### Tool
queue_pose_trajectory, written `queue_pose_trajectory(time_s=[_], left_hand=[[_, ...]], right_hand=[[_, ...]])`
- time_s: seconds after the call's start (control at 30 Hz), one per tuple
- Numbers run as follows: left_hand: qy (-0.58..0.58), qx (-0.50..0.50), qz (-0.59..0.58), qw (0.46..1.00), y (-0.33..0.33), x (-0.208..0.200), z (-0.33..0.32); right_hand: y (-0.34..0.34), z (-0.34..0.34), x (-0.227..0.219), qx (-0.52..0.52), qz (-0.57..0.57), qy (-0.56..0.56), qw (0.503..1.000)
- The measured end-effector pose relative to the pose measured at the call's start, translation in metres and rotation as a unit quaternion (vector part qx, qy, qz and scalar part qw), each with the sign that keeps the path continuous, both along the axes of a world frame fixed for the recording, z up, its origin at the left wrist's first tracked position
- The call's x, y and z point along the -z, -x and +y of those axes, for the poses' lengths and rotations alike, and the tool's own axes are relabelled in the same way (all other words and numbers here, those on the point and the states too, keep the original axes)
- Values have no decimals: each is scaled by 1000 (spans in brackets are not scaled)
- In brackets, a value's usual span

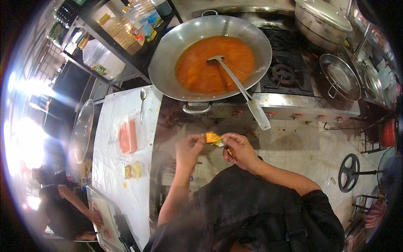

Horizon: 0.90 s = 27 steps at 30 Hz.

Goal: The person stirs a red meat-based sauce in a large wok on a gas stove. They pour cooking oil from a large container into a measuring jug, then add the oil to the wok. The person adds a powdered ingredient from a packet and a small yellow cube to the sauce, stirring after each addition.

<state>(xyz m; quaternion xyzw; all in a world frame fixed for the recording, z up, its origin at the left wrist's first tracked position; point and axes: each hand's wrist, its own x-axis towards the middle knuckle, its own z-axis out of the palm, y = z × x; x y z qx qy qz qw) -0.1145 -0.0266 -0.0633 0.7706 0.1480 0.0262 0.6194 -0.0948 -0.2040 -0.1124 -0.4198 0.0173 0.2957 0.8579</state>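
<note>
Over the floor in front of the stove, a small yellow-and-orange foil packet (214, 138) is pinched between my two hands. My left hand (189, 149) has thumb and fingers closed on its left end. The right end is gripped by my right hand (239, 152); another bit of yellow shows under those fingers. Beyond them sits a wide metal wok (163, 69) of orange-red liquid (201, 63). A long metal spatula (236, 80) leans in it, its handle sticking out over the near rim toward me.
To my left, a white table (111, 168) bears a clear tub (128, 136) with pink-red contents, a spoon (142, 98) and crumpled yellow wrappers (133, 170). Burners (285, 74), a pan (342, 77) and a lidded pot (321, 25) stand right. Another person (67, 210) works lower left.
</note>
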Motion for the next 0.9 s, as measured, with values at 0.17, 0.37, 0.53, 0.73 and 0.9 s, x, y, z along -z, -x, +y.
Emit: queue_pose_trajectory(time_s=[0.17, 0.37, 0.53, 0.73, 0.9], left_hand=[[-106, 35, -120, 987, -56, -13, 16], [-493, 100, -80, 861, -164, -37, 17], [-480, 66, -256, 836, -141, -50, 4], [-357, 184, -164, 901, -12, -28, 1], [-208, 80, -89, 971, 28, -8, 39]], right_hand=[[-8, -8, 19, 43, 113, -34, 992], [-8, -3, 35, 32, 233, -39, 971], [-13, -6, 42, -43, 212, -94, 972], [-18, 6, 29, -108, 155, -79, 979], [-13, 29, 11, -183, 142, -72, 970]])
